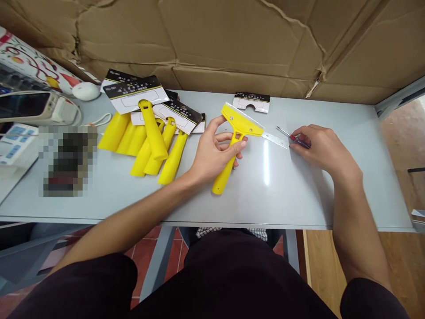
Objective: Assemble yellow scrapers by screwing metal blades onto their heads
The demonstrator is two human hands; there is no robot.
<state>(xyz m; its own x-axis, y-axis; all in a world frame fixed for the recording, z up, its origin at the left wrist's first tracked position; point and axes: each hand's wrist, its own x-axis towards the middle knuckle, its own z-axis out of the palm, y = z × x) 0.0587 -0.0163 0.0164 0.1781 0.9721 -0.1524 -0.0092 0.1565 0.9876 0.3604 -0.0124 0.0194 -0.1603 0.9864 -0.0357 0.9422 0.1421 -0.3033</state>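
Observation:
My left hand (217, 150) is wrapped around the neck of a yellow scraper (244, 122), its wide head pointing up and away from me. From the right end of that head sticks out a thin metal blade (276, 140) with holes in it. The blade's far end meets the fingertips of my right hand (314, 144), which pinch it. A small screwdriver (299, 140) with a dark red handle is also held in my right hand, its shaft pointing left. Behind the scraper lies a black and white header card (260, 102) with a notch.
Several yellow scraper handles (154, 137) with black and white cards (136, 91) are heaped on the left of the grey table (186, 208). Farther left are a white mouse (86, 91), a handheld device (36, 107) and a blurred-out item (68, 161). Cardboard (212, 44) walls the back.

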